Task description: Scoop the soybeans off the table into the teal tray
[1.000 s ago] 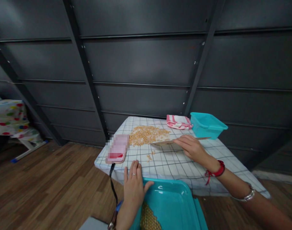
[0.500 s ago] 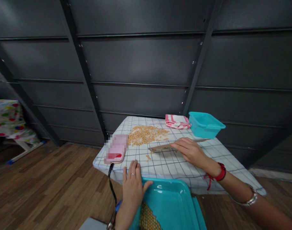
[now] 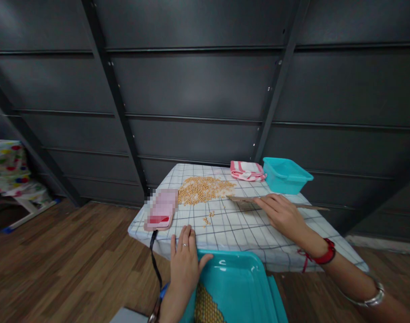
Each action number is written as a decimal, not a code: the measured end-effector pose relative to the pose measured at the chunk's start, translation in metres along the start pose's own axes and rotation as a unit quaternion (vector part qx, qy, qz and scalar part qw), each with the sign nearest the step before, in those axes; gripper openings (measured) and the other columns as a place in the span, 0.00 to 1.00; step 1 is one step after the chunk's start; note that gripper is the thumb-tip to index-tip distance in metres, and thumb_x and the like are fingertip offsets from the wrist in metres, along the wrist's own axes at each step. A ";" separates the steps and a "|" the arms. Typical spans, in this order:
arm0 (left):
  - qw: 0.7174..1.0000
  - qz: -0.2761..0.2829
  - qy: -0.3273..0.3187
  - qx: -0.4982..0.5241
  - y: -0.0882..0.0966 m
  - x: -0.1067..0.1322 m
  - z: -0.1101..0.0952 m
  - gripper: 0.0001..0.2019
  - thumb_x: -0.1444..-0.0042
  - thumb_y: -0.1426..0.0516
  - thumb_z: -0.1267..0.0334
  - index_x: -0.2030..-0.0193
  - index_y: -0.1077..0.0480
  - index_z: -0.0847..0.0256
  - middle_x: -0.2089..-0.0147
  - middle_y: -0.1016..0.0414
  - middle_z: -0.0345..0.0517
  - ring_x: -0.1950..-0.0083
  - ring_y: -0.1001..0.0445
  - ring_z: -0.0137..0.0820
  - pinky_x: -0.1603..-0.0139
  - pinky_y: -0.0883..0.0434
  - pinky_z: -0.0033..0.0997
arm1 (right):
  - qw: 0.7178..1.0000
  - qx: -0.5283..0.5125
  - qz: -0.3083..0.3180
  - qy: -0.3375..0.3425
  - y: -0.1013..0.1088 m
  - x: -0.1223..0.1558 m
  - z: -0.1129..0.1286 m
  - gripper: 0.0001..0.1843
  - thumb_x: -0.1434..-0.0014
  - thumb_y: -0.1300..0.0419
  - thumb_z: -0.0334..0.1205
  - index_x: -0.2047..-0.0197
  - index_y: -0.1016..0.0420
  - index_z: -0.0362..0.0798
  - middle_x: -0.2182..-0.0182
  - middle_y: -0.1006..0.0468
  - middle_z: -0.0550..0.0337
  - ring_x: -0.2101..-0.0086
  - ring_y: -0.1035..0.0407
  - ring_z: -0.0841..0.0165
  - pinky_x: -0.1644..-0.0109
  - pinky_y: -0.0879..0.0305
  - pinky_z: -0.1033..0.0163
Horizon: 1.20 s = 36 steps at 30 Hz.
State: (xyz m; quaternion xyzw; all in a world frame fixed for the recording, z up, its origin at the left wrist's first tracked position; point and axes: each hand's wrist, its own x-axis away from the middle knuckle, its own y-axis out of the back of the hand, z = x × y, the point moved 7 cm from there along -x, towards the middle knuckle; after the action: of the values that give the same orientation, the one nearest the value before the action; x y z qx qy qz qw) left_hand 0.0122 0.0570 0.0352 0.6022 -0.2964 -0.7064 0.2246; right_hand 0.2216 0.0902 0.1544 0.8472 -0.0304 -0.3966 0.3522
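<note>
Nearest the body, a turquoise tray (image 3: 238, 282) lies just beside the left fingers and under the left thumb, with yellow kernels (image 3: 207, 307) below that hand in its left part. The left hand (image 3: 184, 262) lies over the tray's far left corner, fingers stretched out and close together, thumb spread apart from them across the rim. How firmly it presses I cannot tell; a steady, light weight there should keep the tray from sliding.

Beyond the left fingertips, on the checked cloth (image 3: 231, 233), a few stray beans (image 3: 208, 218) lie loose. Farther to the right, the right hand (image 3: 281, 215) has its fingers clamped on a thin brown strip (image 3: 241, 198), which juts out on both sides of them. Held like this, the strip probably works best with its long edge low and level and moved slowly, since a tilted edge could let round beans slip under or flick them away.

Ahead and left of the right fingers, past the strip's tip, spreads the main bean pile (image 3: 201, 189). The pink case (image 3: 164, 208) sits close to its left side, so short, gentle strokes seem wise there. Farther beyond the right fingers are a striped towel (image 3: 248, 171) and a turquoise bin (image 3: 287, 179).
</note>
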 end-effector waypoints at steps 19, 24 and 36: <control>1.000 0.002 0.006 0.012 0.000 0.001 0.002 0.36 0.51 0.59 0.38 0.51 0.36 0.71 0.50 0.32 0.61 0.46 0.37 0.43 0.45 0.46 0.47 | 0.997 -0.066 0.019 0.017 0.002 -0.059 0.065 0.17 0.45 0.57 0.25 0.57 0.32 0.39 0.68 0.28 0.53 0.67 0.40 0.66 0.63 0.43 0.61; 1.000 -0.011 0.000 0.000 0.002 0.001 0.002 0.37 0.51 0.60 0.38 0.52 0.36 0.71 0.50 0.31 0.61 0.47 0.36 0.43 0.45 0.47 0.47 | 0.999 -0.038 -0.010 -0.016 0.010 -0.074 0.049 0.17 0.47 0.57 0.25 0.58 0.32 0.39 0.69 0.29 0.52 0.67 0.39 0.66 0.63 0.42 0.61; 1.000 0.007 0.010 0.016 -0.002 0.002 0.004 0.37 0.52 0.59 0.37 0.51 0.36 0.71 0.49 0.32 0.61 0.46 0.37 0.43 0.44 0.47 0.47 | 0.987 0.085 0.123 -0.053 0.002 -0.042 0.014 0.17 0.53 0.52 0.22 0.61 0.31 0.40 0.69 0.27 0.53 0.69 0.36 0.65 0.67 0.42 0.62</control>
State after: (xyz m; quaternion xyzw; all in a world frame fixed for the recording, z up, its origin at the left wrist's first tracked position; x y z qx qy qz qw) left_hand 0.0080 0.0580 0.0331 0.6110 -0.3096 -0.6937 0.2228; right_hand 0.1837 0.0949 0.1765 0.8416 -0.1863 -0.3908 0.3228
